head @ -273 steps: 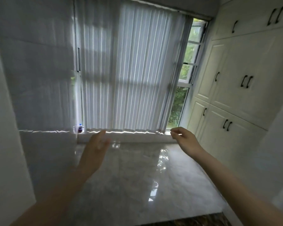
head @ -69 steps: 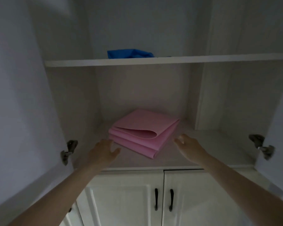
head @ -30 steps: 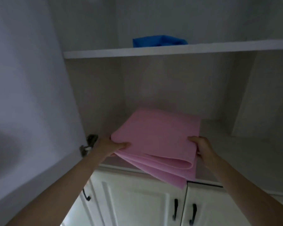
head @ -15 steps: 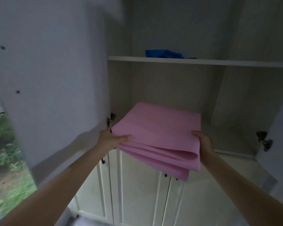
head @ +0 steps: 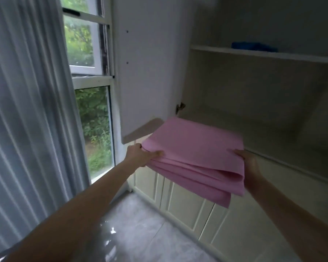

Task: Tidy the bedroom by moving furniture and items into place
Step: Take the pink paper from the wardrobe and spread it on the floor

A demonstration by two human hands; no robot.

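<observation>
Pink folded sheet (head: pixel 195 154) hangs in the air in front of the open cupboard (head: pixel 254 103), clear of its lower shelf, long axis running from nine to three o'clock between both hands. Left hand (head: pixel 140 155) pinches the nine o'clock edge, thumb on top. Right hand (head: pixel 249 167) grips the three o'clock edge, thumb over the top, its other fingers hidden. Neither hand is nearer.
</observation>
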